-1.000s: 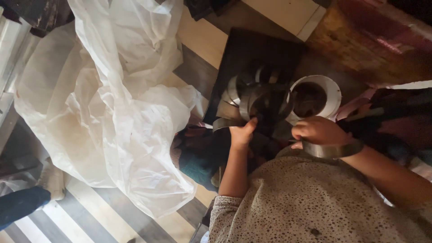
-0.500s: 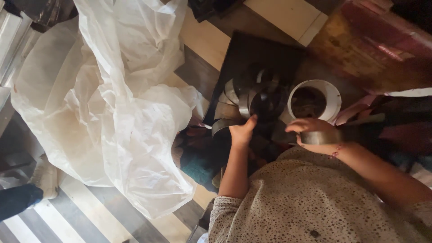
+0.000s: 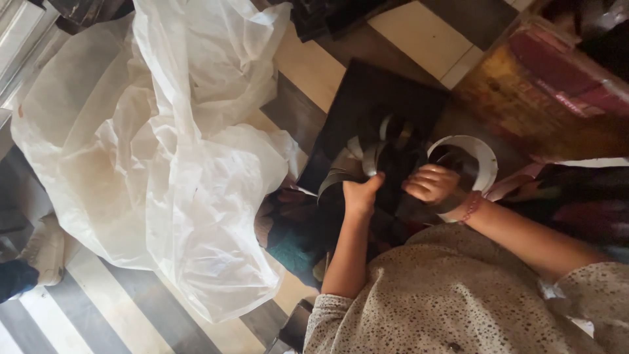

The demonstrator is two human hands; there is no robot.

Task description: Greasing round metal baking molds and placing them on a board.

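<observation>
large white plastic sheet (image 3: 164,151) crumpled over striped floor (image 3: 98,314) at left. at centre, left hand (image 3: 360,195) closed on the edge of a curled grey strip (image 3: 337,178), thumb up. just right, right hand (image 3: 432,183) curled, gripping the near end of a white ring (image 3: 483,157) that arcs up and away. both over a black board (image 3: 373,98); right hand nearer the ring.

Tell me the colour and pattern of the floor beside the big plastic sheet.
The floor has broad cream and dark grey stripes, seen best in the head view.
</observation>
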